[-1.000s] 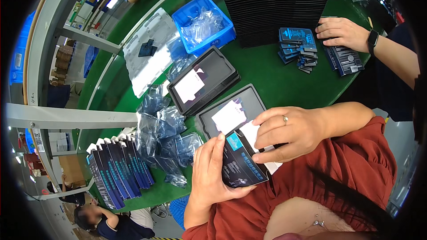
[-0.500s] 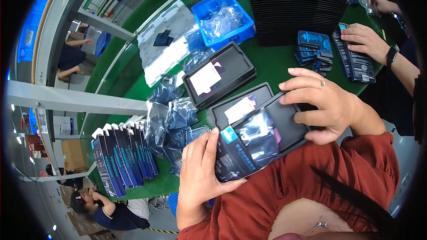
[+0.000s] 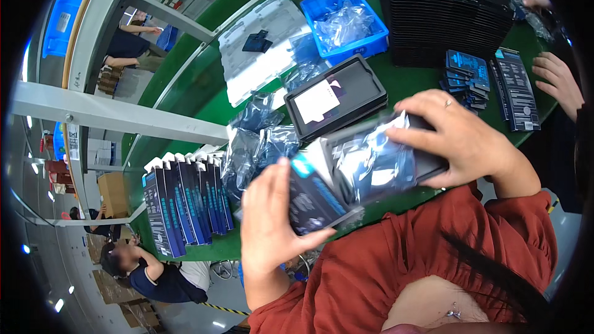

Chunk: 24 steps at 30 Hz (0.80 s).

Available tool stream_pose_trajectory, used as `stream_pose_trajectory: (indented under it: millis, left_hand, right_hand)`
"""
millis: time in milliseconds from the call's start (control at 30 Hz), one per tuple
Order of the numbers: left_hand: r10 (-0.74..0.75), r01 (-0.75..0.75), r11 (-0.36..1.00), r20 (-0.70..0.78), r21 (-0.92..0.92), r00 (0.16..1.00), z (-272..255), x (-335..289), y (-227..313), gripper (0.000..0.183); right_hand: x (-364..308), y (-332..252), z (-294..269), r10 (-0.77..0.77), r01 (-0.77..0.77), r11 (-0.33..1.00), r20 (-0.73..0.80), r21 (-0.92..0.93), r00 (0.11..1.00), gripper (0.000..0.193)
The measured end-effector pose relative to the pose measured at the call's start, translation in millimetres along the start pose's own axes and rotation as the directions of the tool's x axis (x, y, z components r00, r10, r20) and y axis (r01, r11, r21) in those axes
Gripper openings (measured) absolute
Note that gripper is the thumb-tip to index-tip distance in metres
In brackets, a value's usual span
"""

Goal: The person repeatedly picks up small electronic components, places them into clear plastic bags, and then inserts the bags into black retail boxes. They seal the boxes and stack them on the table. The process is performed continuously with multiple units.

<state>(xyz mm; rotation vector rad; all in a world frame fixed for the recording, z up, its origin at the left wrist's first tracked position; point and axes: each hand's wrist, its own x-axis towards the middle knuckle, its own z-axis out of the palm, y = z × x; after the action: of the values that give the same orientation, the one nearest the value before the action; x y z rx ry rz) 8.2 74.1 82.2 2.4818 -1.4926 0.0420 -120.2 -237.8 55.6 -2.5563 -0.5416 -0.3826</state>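
Observation:
My left hand (image 3: 269,219) grips a dark printed carton (image 3: 315,204) by its left side, thumb along the near edge. Against the carton's right end lies a black plastic tray (image 3: 428,167) with a shiny clear bag (image 3: 377,164) on it; the bag's dark contents are hard to make out. My right hand (image 3: 464,136) is closed round the tray's right end, fingers over the top and thumb at the near side. Whether the tray's left end is inside the carton is blurred. Just beyond sits a stack of black trays (image 3: 365,96), the top one bearing a white card (image 3: 317,102).
Several upright cartons (image 3: 185,201) and clear bags with dark contents (image 3: 244,158) are at left. Farther back are a grey-white panel (image 3: 247,68), a blue bin (image 3: 343,25) and a tall black tray stack (image 3: 445,15). Dark packets (image 3: 467,77), cartons (image 3: 516,89) and another person's hand (image 3: 557,77) are at right.
My right hand has shifted its grip, and the bag and tray are now lined up with the carton. The view has shifted. The other person's hand has lifted off the cartons at right.

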Motion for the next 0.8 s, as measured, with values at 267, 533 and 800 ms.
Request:
stream_pose_trajectory:
  millis: [267, 533, 800]
  left_hand:
    - [-0.283, 0.436, 0.892, -0.608, 0.117, 0.742, -84.2, -38.0, -37.9, 0.107]
    - [-0.714, 0.830, 0.529, -0.437, 0.175, 0.547, -144.3, -58.1, -139.6, 0.098]
    - [-0.328, 0.602, 0.761, -0.657, 0.242, 0.679, -104.0, -33.9, -68.7, 0.065]
  right_hand:
    - [-2.2, 8.7, 11.5, 0.131, -0.136, 0.990, -0.097, -0.044, 0.987, 0.085]
    - [4.6, 5.3, 21.1, 0.121, -0.126, 0.991, -0.094, -0.041, 0.988, 0.083]
    - [8.5, 3.8, 25.1, 0.088, -0.091, 0.995, -0.066, -0.043, 0.994, 0.082]
